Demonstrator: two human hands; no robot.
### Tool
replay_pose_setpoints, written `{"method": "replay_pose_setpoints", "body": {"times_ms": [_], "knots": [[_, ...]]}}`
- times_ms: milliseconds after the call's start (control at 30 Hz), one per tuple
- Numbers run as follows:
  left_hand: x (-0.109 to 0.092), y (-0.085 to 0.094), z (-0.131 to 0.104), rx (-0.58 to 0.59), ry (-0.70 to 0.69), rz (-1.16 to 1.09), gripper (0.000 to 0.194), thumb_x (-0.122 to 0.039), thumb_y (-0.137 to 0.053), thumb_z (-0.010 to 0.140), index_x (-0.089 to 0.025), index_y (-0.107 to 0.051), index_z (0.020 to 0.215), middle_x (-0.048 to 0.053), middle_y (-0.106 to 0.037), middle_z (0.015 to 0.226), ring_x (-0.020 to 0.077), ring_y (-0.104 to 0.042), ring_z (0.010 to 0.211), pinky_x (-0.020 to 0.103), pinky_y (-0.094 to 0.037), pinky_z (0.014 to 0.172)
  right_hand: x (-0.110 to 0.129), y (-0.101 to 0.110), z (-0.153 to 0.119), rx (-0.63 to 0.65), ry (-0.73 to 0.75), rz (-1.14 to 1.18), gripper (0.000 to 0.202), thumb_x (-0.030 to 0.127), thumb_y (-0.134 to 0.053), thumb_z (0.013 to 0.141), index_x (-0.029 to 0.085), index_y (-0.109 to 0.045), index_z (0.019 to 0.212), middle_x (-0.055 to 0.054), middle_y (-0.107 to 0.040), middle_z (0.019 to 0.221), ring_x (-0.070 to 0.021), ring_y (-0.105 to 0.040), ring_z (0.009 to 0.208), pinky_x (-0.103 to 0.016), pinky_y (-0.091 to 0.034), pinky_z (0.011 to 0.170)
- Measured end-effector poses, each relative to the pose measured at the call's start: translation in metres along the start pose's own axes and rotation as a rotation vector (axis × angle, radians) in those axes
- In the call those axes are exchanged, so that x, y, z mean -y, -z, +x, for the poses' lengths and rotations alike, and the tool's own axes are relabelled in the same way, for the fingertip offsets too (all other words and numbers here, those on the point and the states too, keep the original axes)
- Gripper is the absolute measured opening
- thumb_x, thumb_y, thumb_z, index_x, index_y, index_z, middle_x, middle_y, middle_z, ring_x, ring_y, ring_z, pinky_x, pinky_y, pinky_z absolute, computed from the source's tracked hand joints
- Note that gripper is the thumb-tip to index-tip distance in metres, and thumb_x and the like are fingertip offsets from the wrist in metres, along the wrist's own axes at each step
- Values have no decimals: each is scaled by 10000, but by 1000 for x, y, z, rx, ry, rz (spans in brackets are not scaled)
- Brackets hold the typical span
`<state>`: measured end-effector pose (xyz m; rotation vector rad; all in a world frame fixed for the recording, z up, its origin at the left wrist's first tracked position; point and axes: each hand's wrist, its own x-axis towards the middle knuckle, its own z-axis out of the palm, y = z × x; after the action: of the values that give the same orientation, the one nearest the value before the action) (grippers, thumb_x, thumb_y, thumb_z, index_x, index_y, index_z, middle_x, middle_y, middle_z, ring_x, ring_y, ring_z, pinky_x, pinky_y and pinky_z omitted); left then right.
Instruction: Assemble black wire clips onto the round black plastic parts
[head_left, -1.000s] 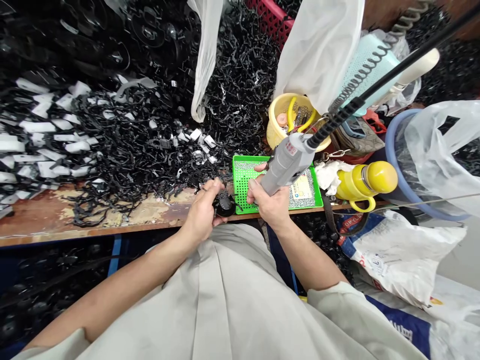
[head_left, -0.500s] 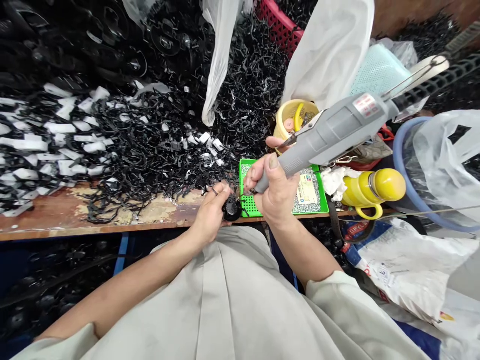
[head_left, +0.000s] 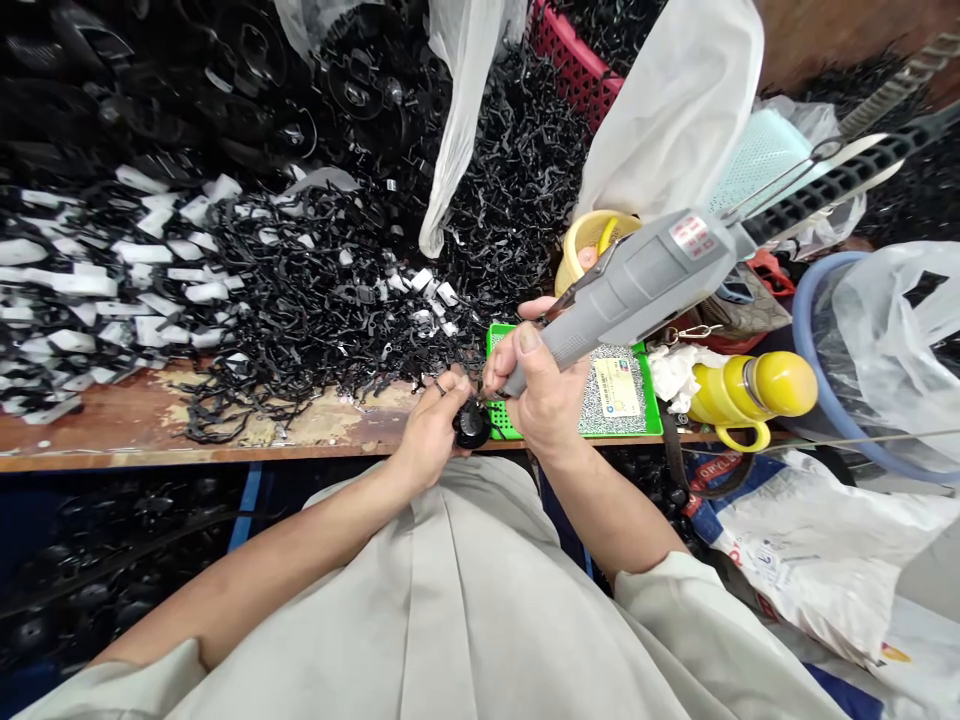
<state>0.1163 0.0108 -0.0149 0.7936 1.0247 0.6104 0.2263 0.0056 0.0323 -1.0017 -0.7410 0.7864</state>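
Note:
My right hand [head_left: 546, 385] is wrapped round a grey electric screwdriver [head_left: 637, 295], which slants down to the left. Its tip points toward a round black plastic part [head_left: 472, 425] at the bench edge. Whether the tip touches the part cannot be made out. My left hand [head_left: 435, 420] is closed on that black part, thumb and fingertips pinched at its upper side. Just right of the part lies a green tray [head_left: 651, 398] holding a speckled sheet of many small pieces and a pale yellow card [head_left: 616, 388].
Small black parts [head_left: 300, 300] lie heaped across the bench, with white pieces [head_left: 67, 285] at left. A yellow basket [head_left: 574, 240], yellow flask [head_left: 750, 388] and blue-rimmed bin [head_left: 806, 330] stand right. A plastic bag [head_left: 450, 150] hangs over the heap. The wooden bench edge [head_left: 112, 435] runs in front.
The screwdriver has tilted and shifted down and left, its tip nearer the black part. The part shows more clearly beside my left hand. The whole view has shifted slightly.

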Motion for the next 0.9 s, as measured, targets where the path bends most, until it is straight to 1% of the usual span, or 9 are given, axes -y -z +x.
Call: {"method": "replay_pose_setpoints", "body": {"times_ms": [167,267,367,533,600,667,733,800,900], "knots": [[3,0,1,19,-23,56,217,-431,-601,798,-225,-536,818,-45,-429,636,108,-406,467,203,-333,324,-2,0,-1,20,-44,48,304,429,-697,792,239,-495,917,105,-528,527,-78,-494,389,-230,-439,414],[2,1,2,12,-68,110,222,-396,-594,803,-209,-494,740,-41,-429,639,105,-403,524,196,-350,394,-2,1,0,29,-79,62,292,419,-696,794,229,-493,881,106,-518,511,-76,-492,378,-218,-421,391],[3,2,4,29,-125,154,257,-383,-590,807,-196,-464,686,-38,-441,635,103,-403,567,201,-366,478,-3,2,-1,46,-103,61,287,405,-707,787,225,-495,859,106,-502,502,-78,-495,382,-212,-423,389],[5,0,8,57,-162,150,225,-392,-590,802,-194,-507,733,-29,-500,674,121,-478,638,223,-418,567,-4,1,-5,72,-96,33,279,386,-716,790,228,-514,901,103,-513,519,-71,-487,402,-206,-429,415],[3,-1,7,62,-155,152,233,-386,-595,798,-193,-495,717,-33,-492,666,113,-491,615,216,-426,546,-1,4,-4,53,-92,21,288,390,-705,801,229,-527,961,105,-518,527,-72,-492,404,-206,-434,419],[-1,-2,3,69,-83,142,236,-400,-589,803,-204,-474,736,-51,-463,627,94,-460,501,200,-376,431,4,12,0,21,-84,6,325,393,-686,818,233,-533,1056,108,-522,541,-71,-491,398,-201,-424,404],[-6,0,-1,69,13,129,240,-434,-576,814,-230,-451,803,-74,-448,576,90,-425,386,178,-258,321,8,25,6,-24,-56,-34,386,397,-673,828,241,-522,1148,111,-526,557,-68,-491,394,-197,-413,393],[-11,4,-6,69,54,122,260,-470,-564,825,-250,-429,860,-82,-464,544,105,-444,340,162,-184,283,10,42,13,-84,-4,-106,443,396,-684,818,247,-513,1198,114,-530,562,-67,-497,399,-198,-423,406],[-15,8,-11,109,41,103,300,-529,-524,848,-246,-437,889,-68,-500,560,117,-493,354,159,-206,279,4,65,18,-158,43,-234,470,391,-702,803,233,-522,1208,111,-541,553,-69,-510,411,-203,-440,428]]}}
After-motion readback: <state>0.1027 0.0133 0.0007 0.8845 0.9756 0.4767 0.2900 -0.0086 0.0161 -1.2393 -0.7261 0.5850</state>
